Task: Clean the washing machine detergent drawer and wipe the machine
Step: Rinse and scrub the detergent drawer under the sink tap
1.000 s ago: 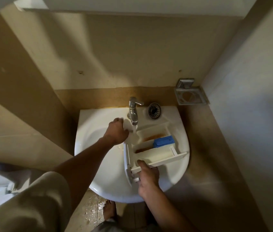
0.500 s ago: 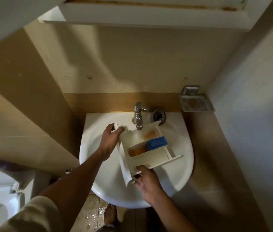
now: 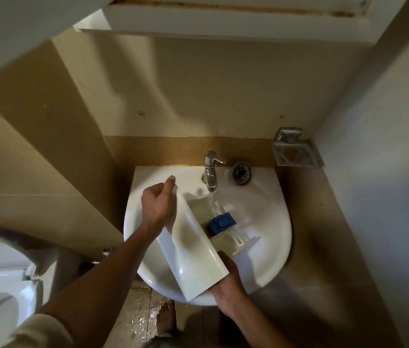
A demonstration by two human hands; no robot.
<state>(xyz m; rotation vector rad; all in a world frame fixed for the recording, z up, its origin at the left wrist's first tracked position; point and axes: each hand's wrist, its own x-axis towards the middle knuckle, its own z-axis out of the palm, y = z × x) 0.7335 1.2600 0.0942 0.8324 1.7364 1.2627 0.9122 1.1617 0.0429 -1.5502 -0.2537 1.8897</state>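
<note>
Floor tiles (image 3: 140, 312) by the person's bare foot (image 3: 167, 320) glisten with splashed water. Just above, the right hand (image 3: 228, 290) cups the near end of the drawer (image 3: 193, 252) from underneath. Its fingers are mostly hidden behind the plastic, but the hand is plainly bearing and gripping that corner. The left hand (image 3: 157, 209) holds the far end, fingers curled behind the upper edge and one fingertip showing at the top corner.

The change is in the drawer's tilt. Half a second ago its compartments lay open upward, brown residue showing. Now both hands have rolled it over the sink (image 3: 281, 222), so the broad front panel faces up and the compartments tip toward the tap (image 3: 211, 172). The stream (image 3: 212, 199) runs straight into them, just beside the blue insert (image 3: 222, 222).

I take that as rinsing from a new angle, to let loosened grime pour out rather than pool. How much residue remains I cannot tell, as the panel hides it. Wiping the machine seems yet to come.

Beyond the tap a strainer (image 3: 241, 172) sits on the sink's ledge, and a metal soap holder (image 3: 295, 151) hangs on the wall.
</note>
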